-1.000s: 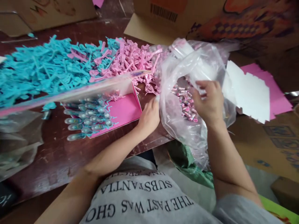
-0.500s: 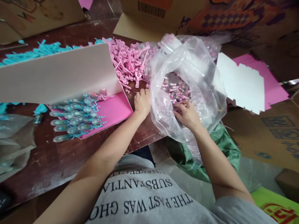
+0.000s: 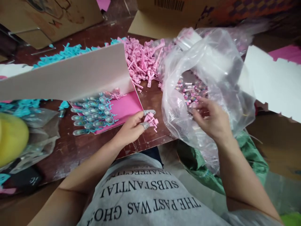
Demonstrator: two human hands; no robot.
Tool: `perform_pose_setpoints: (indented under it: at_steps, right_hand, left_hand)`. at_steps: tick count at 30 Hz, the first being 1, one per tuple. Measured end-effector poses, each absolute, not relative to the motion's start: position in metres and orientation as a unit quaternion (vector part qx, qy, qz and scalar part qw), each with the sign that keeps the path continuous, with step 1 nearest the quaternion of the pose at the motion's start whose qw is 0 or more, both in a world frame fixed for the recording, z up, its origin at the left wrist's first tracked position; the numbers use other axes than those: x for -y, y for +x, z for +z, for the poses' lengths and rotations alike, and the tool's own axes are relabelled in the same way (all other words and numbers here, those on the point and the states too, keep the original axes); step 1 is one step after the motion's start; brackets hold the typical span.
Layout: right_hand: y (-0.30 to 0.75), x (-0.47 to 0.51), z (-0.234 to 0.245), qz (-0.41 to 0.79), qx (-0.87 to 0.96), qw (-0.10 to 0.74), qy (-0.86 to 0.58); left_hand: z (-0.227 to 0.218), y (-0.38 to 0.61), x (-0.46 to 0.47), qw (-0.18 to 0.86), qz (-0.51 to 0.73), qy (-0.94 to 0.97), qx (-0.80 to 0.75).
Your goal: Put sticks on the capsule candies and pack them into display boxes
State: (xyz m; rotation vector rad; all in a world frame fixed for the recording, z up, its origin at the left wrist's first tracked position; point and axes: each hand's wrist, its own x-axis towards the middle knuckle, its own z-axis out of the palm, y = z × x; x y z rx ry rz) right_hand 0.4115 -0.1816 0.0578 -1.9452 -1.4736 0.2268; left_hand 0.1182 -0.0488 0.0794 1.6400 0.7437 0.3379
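Observation:
My left hand [image 3: 131,130] is closed on a pink plastic piece [image 3: 151,121], pinched between the thumb and a finger that both wear grey wrapping. It is just beyond the near right corner of an open box [image 3: 124,106] with a pink base and raised white side. Inside the box lie rows of clear-ended pieces with blue parts [image 3: 94,114] and a pink one [image 3: 116,93]. My right hand [image 3: 213,121] is at the mouth of a clear plastic bag [image 3: 171,116], fingers curled together over small pink-and-clear capsules [image 3: 191,92]; what they pinch is unclear.
Behind the box are heaps of pink plastic parts [image 3: 141,59] and blue parts [image 3: 66,55]. White card sheets [image 3: 275,81] lie at the right. A yellow rounded object [image 3: 11,138] is at the left edge. Cardboard boxes [image 3: 152,26] stand behind; a green sack [image 3: 249,150] hangs below the bag.
My left hand has come back from beside the pink heap towards the box corner, now showing a pink piece. My right hand has lifted slightly from the capsules. The view has shifted left.

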Motion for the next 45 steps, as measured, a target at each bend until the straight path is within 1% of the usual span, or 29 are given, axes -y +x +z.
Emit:
perform_pose_setpoints:
  at_steps: [1, 3, 6, 8, 10, 15, 19, 22, 24, 27, 29, 30, 31, 32, 34, 35, 36, 37, 38, 40, 42, 43, 44, 45]
  right_hand:
    - [0.403, 0.183, 0.067, 0.126, 0.554, 0.387, -0.727]
    - [0.383, 0.182, 0.082, 0.221, 0.555, 0.441, -0.670]
    - [0.356, 0.174, 0.094, 0.341, 0.581, 0.452, -0.585]
    - [0.348, 0.167, 0.095, 0.384, 0.599, 0.440, -0.548]
    - [0.346, 0.163, 0.095, 0.383, 0.632, 0.407, -0.537]
    - [0.346, 0.166, 0.100, 0.302, 0.732, 0.315, -0.523]
    - [0.340, 0.176, 0.104, 0.246, 0.763, 0.272, -0.533]
    - [0.335, 0.178, 0.100, 0.238, 0.756, 0.268, -0.548]
    - [0.329, 0.178, 0.095, 0.272, 0.726, 0.283, -0.564]
    - [0.321, 0.177, 0.090, 0.402, 0.629, 0.290, -0.598]
    - [0.322, 0.178, 0.090, 0.495, 0.560, 0.282, -0.602]
    - [0.326, 0.179, 0.091, 0.516, 0.540, 0.288, -0.600]
    - [0.334, 0.180, 0.093, 0.510, 0.533, 0.303, -0.603]
    - [0.344, 0.181, 0.094, 0.473, 0.537, 0.321, -0.619]
    - [0.369, 0.184, 0.091, 0.319, 0.553, 0.335, -0.693]
    - [0.383, 0.184, 0.087, 0.228, 0.554, 0.311, -0.738]
    - [0.395, 0.184, 0.079, 0.150, 0.552, 0.261, -0.777]
    - [0.406, 0.183, 0.070, 0.097, 0.551, 0.194, -0.806]
    - [0.415, 0.181, 0.059, 0.069, 0.553, 0.126, -0.821]
    - [0.427, 0.176, 0.038, 0.068, 0.560, 0.023, -0.825]
    - [0.432, 0.170, 0.024, 0.079, 0.571, -0.014, -0.817]
    - [0.433, 0.168, 0.023, 0.082, 0.574, -0.007, -0.815]
    - [0.434, 0.167, 0.025, 0.082, 0.571, 0.017, -0.816]
    - [0.432, 0.166, 0.030, 0.081, 0.563, 0.059, -0.820]
  left_hand:
    - [0.079, 0.112, 0.054, 0.627, 0.135, 0.697, -0.320]
    - [0.078, 0.106, 0.061, 0.636, 0.117, 0.698, -0.308]
    - [0.079, 0.106, 0.064, 0.613, 0.105, 0.735, -0.271]
    - [0.082, 0.106, 0.064, 0.591, 0.102, 0.762, -0.245]
    - [0.086, 0.104, 0.063, 0.573, 0.101, 0.781, -0.225]
    - [0.093, 0.096, 0.060, 0.508, 0.110, 0.830, -0.201]
    - [0.095, 0.094, 0.061, 0.409, 0.080, 0.886, -0.202]
    - [0.093, 0.093, 0.065, 0.335, 0.066, 0.918, -0.204]
    - [0.089, 0.093, 0.069, 0.266, 0.083, 0.940, -0.197]
    - [0.083, 0.093, 0.075, 0.154, 0.109, 0.967, -0.171]
    - [0.079, 0.093, 0.075, 0.133, 0.111, 0.972, -0.160]
    - [0.078, 0.093, 0.073, 0.149, 0.107, 0.969, -0.163]
    - [0.077, 0.093, 0.071, 0.182, 0.102, 0.963, -0.173]
    - [0.076, 0.093, 0.068, 0.227, 0.097, 0.951, -0.188]
    - [0.076, 0.094, 0.061, 0.340, 0.087, 0.909, -0.225]
    - [0.075, 0.094, 0.058, 0.398, 0.079, 0.882, -0.240]
    - [0.074, 0.094, 0.056, 0.451, 0.072, 0.854, -0.250]
    - [0.072, 0.095, 0.056, 0.498, 0.067, 0.826, -0.255]
    - [0.069, 0.095, 0.056, 0.537, 0.065, 0.801, -0.257]
    - [0.061, 0.094, 0.058, 0.597, 0.077, 0.754, -0.262]
    - [0.052, 0.092, 0.061, 0.638, 0.096, 0.712, -0.276]
    - [0.048, 0.091, 0.061, 0.655, 0.103, 0.693, -0.285]
    - [0.046, 0.090, 0.062, 0.669, 0.111, 0.674, -0.294]
    - [0.046, 0.089, 0.061, 0.682, 0.123, 0.654, -0.303]
